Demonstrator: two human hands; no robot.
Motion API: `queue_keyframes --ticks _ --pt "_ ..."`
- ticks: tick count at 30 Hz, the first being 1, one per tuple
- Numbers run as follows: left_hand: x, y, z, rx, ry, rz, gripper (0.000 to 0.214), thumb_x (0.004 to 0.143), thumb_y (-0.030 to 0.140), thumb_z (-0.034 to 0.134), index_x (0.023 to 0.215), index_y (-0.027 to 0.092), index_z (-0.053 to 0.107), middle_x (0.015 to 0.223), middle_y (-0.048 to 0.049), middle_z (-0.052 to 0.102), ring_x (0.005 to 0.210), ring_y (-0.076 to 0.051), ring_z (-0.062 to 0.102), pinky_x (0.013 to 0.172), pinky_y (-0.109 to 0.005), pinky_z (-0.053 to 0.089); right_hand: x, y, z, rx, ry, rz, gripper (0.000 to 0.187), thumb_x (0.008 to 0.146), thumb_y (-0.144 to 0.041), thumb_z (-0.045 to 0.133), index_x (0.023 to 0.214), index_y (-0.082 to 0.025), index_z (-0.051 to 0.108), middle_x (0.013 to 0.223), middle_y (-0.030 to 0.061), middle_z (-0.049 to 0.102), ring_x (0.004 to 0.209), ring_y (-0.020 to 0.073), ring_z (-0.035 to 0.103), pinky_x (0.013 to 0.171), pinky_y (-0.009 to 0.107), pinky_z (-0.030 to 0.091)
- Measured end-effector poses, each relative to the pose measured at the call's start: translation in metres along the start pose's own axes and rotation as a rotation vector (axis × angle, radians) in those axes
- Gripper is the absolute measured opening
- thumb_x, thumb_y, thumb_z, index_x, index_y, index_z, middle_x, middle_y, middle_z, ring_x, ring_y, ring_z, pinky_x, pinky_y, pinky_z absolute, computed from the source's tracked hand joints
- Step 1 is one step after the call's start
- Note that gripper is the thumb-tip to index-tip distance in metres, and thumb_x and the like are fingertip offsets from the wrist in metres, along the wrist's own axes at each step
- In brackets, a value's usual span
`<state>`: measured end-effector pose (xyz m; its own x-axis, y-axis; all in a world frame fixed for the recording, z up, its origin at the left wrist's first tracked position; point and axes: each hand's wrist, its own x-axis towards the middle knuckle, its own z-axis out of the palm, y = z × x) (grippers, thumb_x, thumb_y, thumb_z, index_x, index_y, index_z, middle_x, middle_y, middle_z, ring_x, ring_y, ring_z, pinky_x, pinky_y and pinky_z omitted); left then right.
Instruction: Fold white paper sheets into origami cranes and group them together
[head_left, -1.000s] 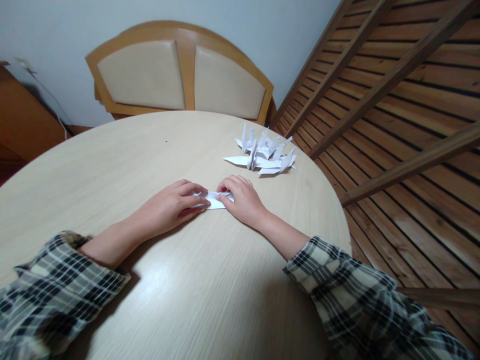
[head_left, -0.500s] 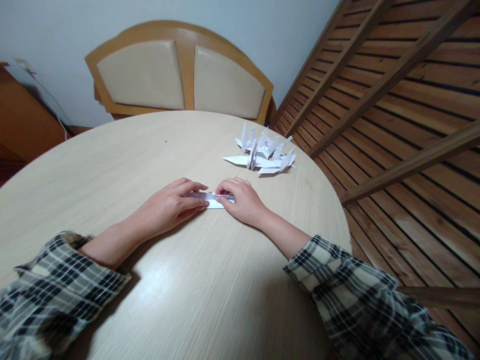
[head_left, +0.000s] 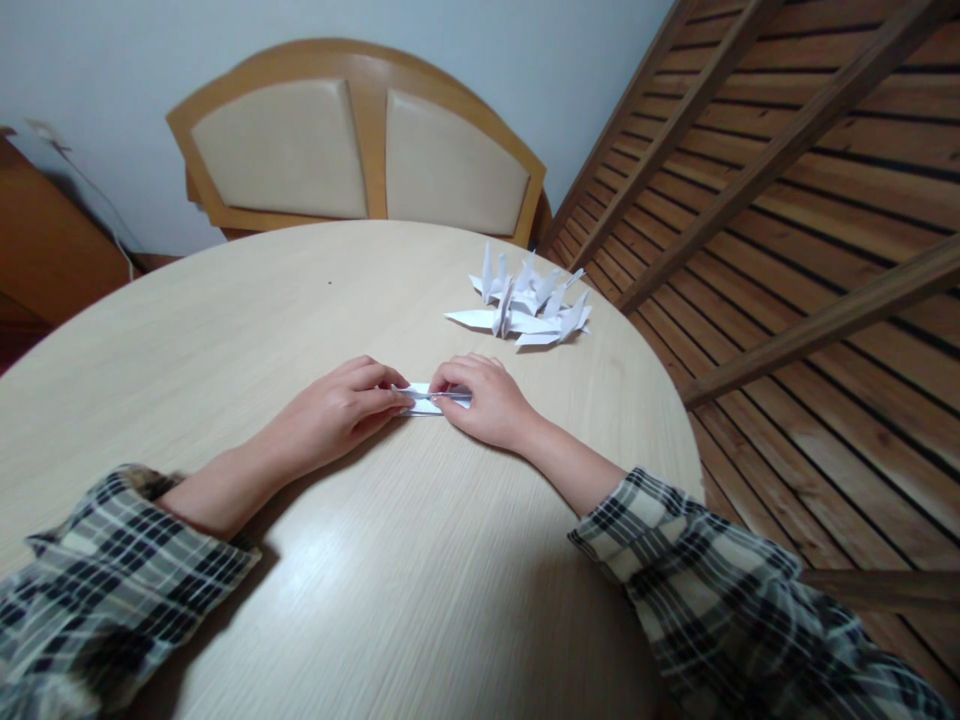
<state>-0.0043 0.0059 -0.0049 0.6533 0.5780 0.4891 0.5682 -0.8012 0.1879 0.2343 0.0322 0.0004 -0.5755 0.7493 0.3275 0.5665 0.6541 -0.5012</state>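
Observation:
A small folded white paper (head_left: pixel 427 400) lies on the round light-wood table (head_left: pixel 300 300) between my hands. My left hand (head_left: pixel 337 412) pinches its left end with fingers curled together. My right hand (head_left: pixel 484 400) presses and pinches its right end, fingers closed over the fold. Most of the paper is hidden under my fingers. Both sleeves are plaid.
A pile of several folded white paper cranes (head_left: pixel 529 305) sits on the table beyond my right hand. A wooden chair with beige padded back (head_left: pixel 352 150) stands at the far side. The table edge drops to a slatted wooden floor (head_left: pixel 825 400) on the right.
A flap of the paper has been folded over toward the centre line; my fingertips have drawn closer together on it. My hands have stayed in place.

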Motion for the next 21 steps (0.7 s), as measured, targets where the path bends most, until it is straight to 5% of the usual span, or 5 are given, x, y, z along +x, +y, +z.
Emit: queue_keyframes --ticks 15,21 --pt "0.0011 0.0013 -0.0015 0.023 -0.031 -0.055 0.024 0.103 0.027 0.047 0.099 0.016 0.068 0.089 -0.0090 0.070 0.081 -0.022 0.063 0.070 -0.031 0.050 -0.0008 0.0001 -0.0061 -0.027 -0.051 -0.016 0.010 0.088 -0.018 0.062 0.091 -0.023 0.070 0.096 0.0013 0.073 0.097 0.0195 0.062 0.087 0.034 0.035" --pt "-0.0009 0.0006 -0.0006 0.002 -0.018 -0.154 0.029 0.104 0.034 0.045 0.112 0.016 0.066 0.092 -0.0099 0.072 0.081 -0.022 0.066 0.071 -0.032 0.052 -0.0011 -0.0028 -0.0088 -0.055 -0.073 -0.029 0.016 0.090 -0.038 0.070 0.091 -0.022 0.070 0.099 0.0024 0.073 0.099 0.0204 0.062 0.088 0.034 0.035"
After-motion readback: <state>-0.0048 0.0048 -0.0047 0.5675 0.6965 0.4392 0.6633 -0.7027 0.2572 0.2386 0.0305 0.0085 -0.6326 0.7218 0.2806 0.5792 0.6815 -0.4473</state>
